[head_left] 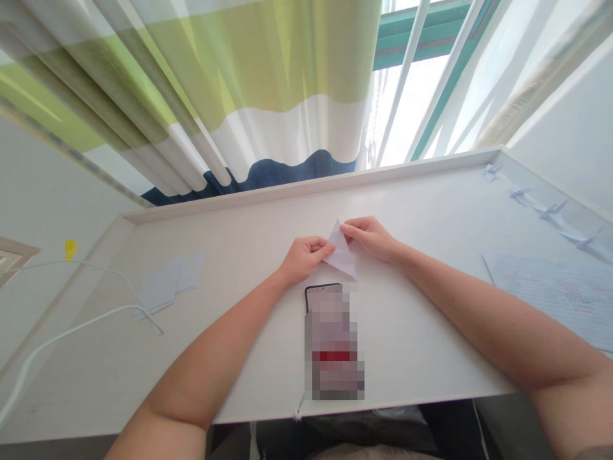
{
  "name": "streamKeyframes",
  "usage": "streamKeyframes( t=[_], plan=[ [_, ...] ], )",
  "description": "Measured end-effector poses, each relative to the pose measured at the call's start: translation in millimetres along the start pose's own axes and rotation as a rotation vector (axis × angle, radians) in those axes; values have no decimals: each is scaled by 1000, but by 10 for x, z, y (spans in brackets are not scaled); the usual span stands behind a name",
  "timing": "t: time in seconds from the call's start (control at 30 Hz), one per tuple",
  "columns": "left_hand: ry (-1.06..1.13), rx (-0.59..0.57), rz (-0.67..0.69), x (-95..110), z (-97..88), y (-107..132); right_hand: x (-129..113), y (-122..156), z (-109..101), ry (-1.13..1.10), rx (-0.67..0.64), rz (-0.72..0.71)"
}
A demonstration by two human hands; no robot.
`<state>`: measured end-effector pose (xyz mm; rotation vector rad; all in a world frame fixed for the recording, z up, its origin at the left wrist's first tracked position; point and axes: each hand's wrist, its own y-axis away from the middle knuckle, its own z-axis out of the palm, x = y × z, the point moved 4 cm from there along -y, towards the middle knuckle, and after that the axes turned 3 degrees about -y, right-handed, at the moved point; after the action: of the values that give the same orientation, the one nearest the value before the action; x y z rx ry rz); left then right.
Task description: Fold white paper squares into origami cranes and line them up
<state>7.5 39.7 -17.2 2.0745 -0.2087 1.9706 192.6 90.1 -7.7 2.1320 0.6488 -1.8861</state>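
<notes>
A piece of white paper folded to a triangle (341, 257) is held between both hands above the white desk. My left hand (306, 257) pinches its left edge, thumb on top. At its upper right edge, near the peak, my right hand (368, 235) grips it between thumb and fingers. The paper's lower right corner points toward me. Just below it a phone (330, 342) lies flat on the desk, its screen blurred out by large pixels. The fingertips behind the paper are hidden.
Loose white sheets (165, 281) lie at the left beside a white cable (81, 321). Several folded paper pieces (550, 209) line the right edge. A lined, written sheet (555, 294) rests by my right forearm. A raised ledge (306, 186) runs below the curtain (268, 96).
</notes>
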Motion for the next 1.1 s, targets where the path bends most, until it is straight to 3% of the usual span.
streamKeyframes(
  t=[1.1],
  plan=[
    [-9, -5, 7, -2, -1, -1, -17, 5, -4, -9, 3, -7]
  ],
)
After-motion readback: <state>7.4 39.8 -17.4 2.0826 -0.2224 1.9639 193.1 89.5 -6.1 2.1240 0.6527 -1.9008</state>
